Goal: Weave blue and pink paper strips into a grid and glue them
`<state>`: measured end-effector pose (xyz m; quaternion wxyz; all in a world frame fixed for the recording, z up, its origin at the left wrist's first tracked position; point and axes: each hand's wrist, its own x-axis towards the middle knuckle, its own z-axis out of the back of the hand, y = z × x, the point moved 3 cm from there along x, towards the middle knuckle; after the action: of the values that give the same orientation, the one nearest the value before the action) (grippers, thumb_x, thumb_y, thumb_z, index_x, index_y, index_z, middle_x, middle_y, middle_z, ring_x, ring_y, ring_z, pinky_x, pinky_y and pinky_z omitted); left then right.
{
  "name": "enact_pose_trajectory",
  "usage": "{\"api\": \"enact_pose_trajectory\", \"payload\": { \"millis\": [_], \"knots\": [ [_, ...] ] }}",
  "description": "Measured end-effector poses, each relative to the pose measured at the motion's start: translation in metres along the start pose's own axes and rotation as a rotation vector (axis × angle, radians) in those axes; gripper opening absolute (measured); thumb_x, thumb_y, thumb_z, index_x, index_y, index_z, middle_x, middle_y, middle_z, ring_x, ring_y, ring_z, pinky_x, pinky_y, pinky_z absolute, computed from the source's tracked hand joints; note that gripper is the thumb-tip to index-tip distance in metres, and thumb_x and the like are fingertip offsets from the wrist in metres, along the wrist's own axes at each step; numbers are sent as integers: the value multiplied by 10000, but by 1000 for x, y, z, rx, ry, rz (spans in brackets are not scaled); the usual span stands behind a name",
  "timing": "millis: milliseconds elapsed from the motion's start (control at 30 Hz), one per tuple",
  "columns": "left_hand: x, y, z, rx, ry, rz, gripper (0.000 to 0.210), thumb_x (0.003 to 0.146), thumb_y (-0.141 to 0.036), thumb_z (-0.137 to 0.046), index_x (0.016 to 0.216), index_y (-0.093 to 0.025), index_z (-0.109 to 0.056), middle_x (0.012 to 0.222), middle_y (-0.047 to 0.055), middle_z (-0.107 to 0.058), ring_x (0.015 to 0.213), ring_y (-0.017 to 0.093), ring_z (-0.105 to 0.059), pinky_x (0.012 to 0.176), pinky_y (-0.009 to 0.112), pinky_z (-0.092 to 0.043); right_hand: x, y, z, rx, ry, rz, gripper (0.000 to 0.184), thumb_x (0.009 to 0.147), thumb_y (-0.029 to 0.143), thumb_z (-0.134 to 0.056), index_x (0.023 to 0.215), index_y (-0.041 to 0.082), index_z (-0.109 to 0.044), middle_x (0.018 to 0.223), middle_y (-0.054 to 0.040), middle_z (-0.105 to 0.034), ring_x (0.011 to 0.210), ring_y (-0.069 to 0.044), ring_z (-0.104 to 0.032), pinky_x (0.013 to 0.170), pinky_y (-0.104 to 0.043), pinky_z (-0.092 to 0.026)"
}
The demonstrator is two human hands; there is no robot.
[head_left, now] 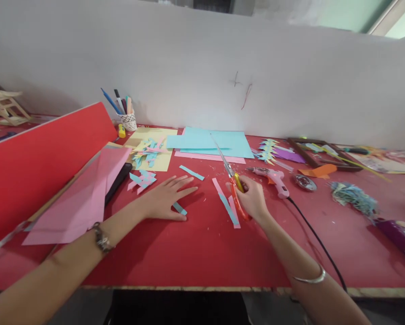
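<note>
Leftward first, I see large pink paper sheets (77, 203) lying on the red tabletop (202, 257), then a heap of short pale-blue and pink paper strips (144, 180) near my left hand (163, 198). That hand is palm down with fingers spread wide, gripping nothing; a short blue paper strip (180, 208) shows between thumb and forefinger, and I cannot tell whether they touch. Further right, long pink and blue paper strips (227, 207) lie beside my right hand (253, 196), whose fingers are wrapped around long metal scissors with orange and yellow handles (229, 169), blades pointing away toward the sky-blue paper sheets (238, 140). Past that hand I have a pink glue gun (271, 175) and, further along, an orange paper scrap (319, 171)
</note>
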<state>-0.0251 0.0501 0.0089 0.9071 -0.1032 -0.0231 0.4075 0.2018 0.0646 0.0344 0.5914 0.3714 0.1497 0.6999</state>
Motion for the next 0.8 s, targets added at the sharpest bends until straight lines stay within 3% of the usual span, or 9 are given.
{"api": "enact_pose_trajectory", "payload": {
  "millis": [167, 333, 533, 800],
  "knots": [
    [35, 15, 3, 29, -62, 17, 787, 708, -567, -543, 1362, -192, -318, 1458, 134, -238, 1335, 300, -169, 1074, 451, -103, 0, -1, -1, 63, -7, 1, 361, 658, 487, -479, 516, 205, -304, 504, 61, -251, 497, -80, -224, 483, -237, -179],
    [51, 26, 3, -93, -138, 50, 684, 718, -552, -524, 1274, -161, -447, 1311, 156, -433, 1206, 306, -365, 1008, 429, -249, 0, -4, -1, 140, -21, -19, 361, 661, 474, -469, 517, 210, -269, 500, 65, -242, 497, -79, -228, 481, -236, -181],
    [44, 26, 4, -172, -164, 31, 483, 800, -464, -437, 1158, -156, -536, 1081, 110, -532, 937, 211, -534, 813, 293, -405, 0, -5, -1, 190, -53, -31, 399, 656, 501, -502, 522, 210, -265, 506, 72, -228, 501, -75, -213, 476, -236, -179],
    [25, 11, 8, -207, -125, 51, 239, 800, -342, -403, 744, -200, -587, 737, 27, -560, 655, 157, -527, 603, 241, -389, 1, -3, -2, 206, -19, -42, 377, 653, 506, -477, 522, 207, -288, 506, 64, -256, 506, -77, -235, 479, -236, -188]
  ]
}}
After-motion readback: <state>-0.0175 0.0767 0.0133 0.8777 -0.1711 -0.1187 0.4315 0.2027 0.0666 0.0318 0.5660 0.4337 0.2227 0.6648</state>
